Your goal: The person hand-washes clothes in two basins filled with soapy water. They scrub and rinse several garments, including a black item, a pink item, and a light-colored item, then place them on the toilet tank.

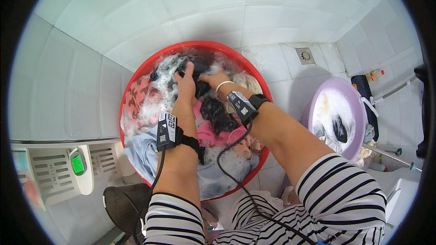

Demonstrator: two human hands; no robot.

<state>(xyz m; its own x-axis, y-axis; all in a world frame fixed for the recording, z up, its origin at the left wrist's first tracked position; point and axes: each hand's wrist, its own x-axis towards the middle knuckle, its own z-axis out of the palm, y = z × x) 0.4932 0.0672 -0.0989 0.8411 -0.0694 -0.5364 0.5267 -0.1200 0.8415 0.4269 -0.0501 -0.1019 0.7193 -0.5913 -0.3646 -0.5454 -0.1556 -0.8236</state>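
Note:
A wide red basin (195, 44) holds foamy water and a heap of wet clothes. At its far side my left hand (185, 84) and my right hand (215, 80) grip a soaked black garment (198, 68) between them, fingers closed in the cloth. Suds hide part of the garment. Nearer to me lie more dark cloth (215, 113) and a bright pink piece (207, 134). A light blue garment (144, 152) hangs over the near left rim. Patterned pink cloth (136, 94) rests at the left, cream cloth (247, 83) right of my right hand.
On the right stands a purple basin (360, 122) with suds and clothes, a metal pole (390, 156) beside it. A floor drain (305, 56) and a small bottle (376, 75) are farther back. White slotted shelves (52, 170) and a dark bin (120, 204) flank the left.

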